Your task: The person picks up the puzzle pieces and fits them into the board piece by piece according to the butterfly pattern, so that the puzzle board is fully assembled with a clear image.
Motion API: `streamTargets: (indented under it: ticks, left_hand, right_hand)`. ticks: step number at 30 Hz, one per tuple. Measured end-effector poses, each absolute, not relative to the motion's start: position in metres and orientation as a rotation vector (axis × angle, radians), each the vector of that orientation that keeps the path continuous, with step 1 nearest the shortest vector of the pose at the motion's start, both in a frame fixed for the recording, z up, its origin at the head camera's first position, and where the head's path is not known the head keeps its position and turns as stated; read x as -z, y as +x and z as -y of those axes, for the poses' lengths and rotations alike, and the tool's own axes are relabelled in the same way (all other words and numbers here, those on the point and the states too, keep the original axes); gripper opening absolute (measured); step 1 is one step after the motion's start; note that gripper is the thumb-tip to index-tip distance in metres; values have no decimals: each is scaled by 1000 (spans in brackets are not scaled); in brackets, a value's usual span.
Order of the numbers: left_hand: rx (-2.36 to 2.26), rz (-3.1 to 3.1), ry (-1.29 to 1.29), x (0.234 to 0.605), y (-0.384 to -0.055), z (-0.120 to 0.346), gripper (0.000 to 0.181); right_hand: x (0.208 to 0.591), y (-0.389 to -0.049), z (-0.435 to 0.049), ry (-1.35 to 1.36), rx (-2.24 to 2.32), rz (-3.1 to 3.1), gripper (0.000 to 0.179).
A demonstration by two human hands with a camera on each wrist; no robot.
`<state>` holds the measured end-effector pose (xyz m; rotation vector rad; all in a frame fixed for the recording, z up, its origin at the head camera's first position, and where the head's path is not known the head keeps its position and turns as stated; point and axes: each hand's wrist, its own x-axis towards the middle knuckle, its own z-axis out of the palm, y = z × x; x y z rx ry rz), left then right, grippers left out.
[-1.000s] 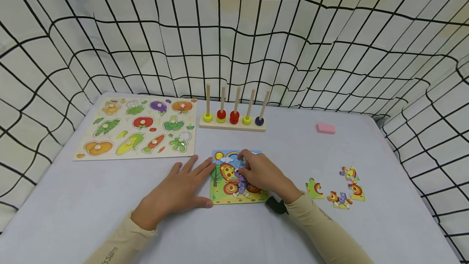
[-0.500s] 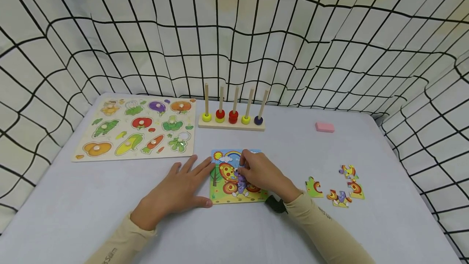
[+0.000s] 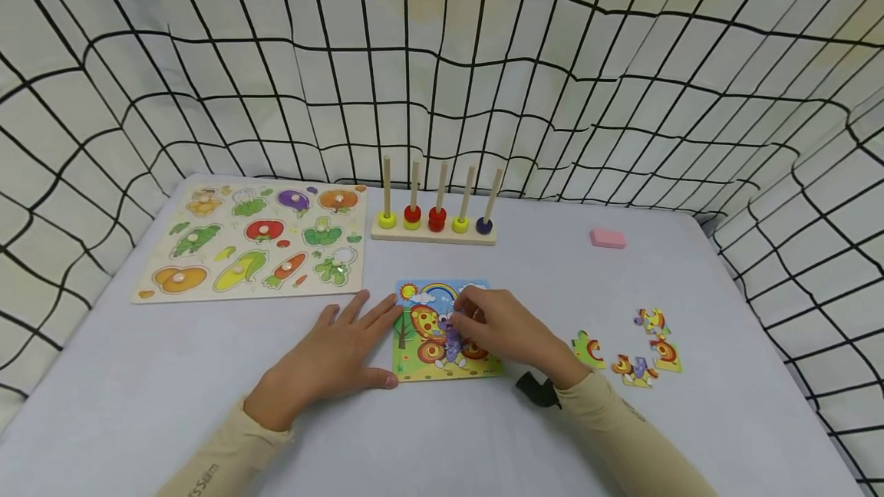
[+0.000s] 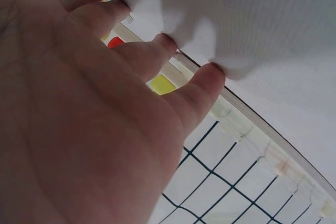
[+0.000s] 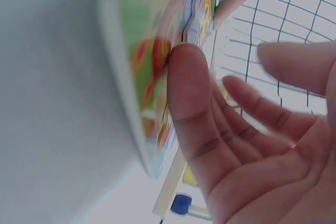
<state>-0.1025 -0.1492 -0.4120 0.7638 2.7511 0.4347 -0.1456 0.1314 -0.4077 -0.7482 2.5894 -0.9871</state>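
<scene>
Four loose pieces (image 3: 638,374) toward the desk's (image 3: 753,405) right edge make me judge the butterfly puzzle (image 3: 440,334), out from the back edge, unfinished; I can't count fitted pieces. Left hand (image 3: 328,355) spread against it; right hand (image 3: 507,332) above, thumb and fingers apart.

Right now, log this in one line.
left hand: at puzzle left edge | right hand: over puzzle, nothing visibly held | four loose pieces: right of puzzle

Left forearm (image 3: 224,447) and right forearm (image 3: 631,432) reach inward from below. Left hand (image 3: 331,359) — palm down, fingers straight and spread, thumb splayed. Right hand (image 3: 511,328) — fingers loosely bent, thumb and fingertips parted.
</scene>
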Motion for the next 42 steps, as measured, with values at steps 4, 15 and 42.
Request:
streamTargets:
  ticks: [4,15,42]
  left_hand:
    - [-442,-2742,752,413,-103,149,100]
    - [-444,-2733,734,413,-103,149,101]
    - [-468,-2710,707,413,-104,148,103]
  right_hand:
    - [404,-142,-145,-797,985,-2580,16]
    - [398,-137,-189,-807,1012,-2708,22]
    - [367,-144,-291,-495,989,-2950,30]
